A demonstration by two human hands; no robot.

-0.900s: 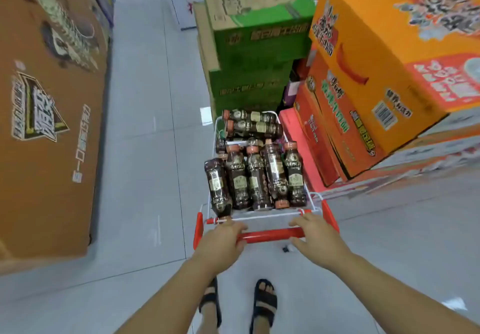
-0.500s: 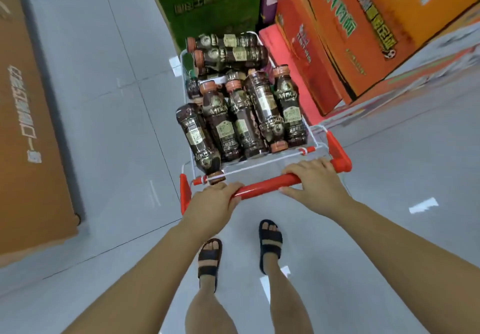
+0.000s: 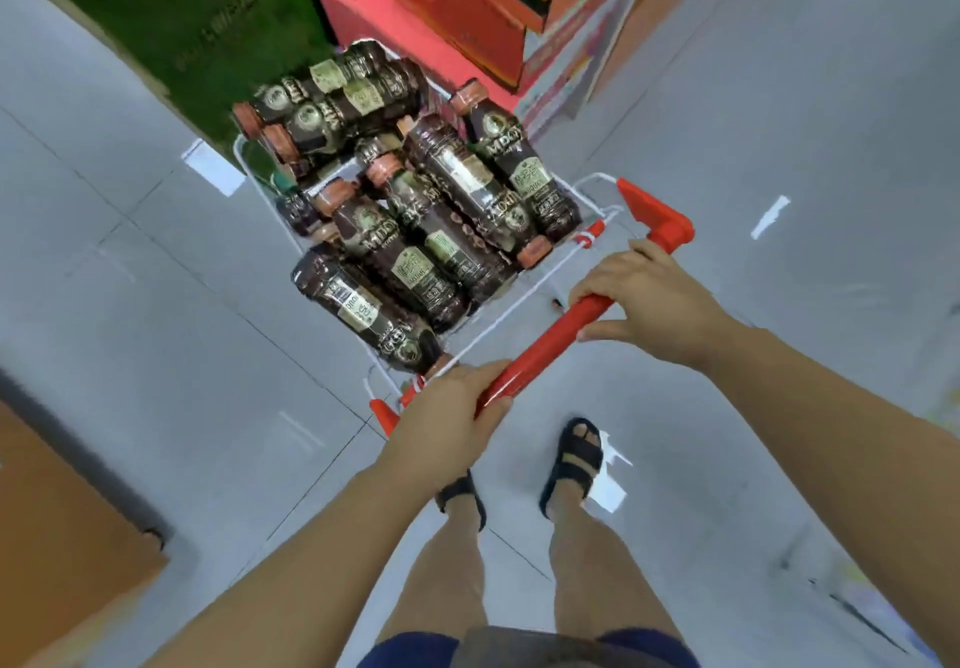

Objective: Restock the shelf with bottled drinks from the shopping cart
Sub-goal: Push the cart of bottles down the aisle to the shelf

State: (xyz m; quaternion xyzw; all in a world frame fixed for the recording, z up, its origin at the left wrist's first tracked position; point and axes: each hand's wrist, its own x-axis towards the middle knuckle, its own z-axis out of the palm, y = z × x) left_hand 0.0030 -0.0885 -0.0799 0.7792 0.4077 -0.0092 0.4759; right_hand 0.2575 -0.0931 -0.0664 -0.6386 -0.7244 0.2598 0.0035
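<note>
Gripping the red handle (image 3: 540, 350) of the shopping cart (image 3: 511, 304) with left hand (image 3: 447, 413) and right hand (image 3: 639, 298); bottled drinks (image 3: 415, 231) lie heaped above its wire rim, so clipping the red cartons (image 3: 426, 28) could roll one out.

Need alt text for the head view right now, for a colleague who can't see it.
The left hand and right hand grip the red handle of a cart piled with dark bottles. It stands on a grey floor beside red and green cartons.
</note>
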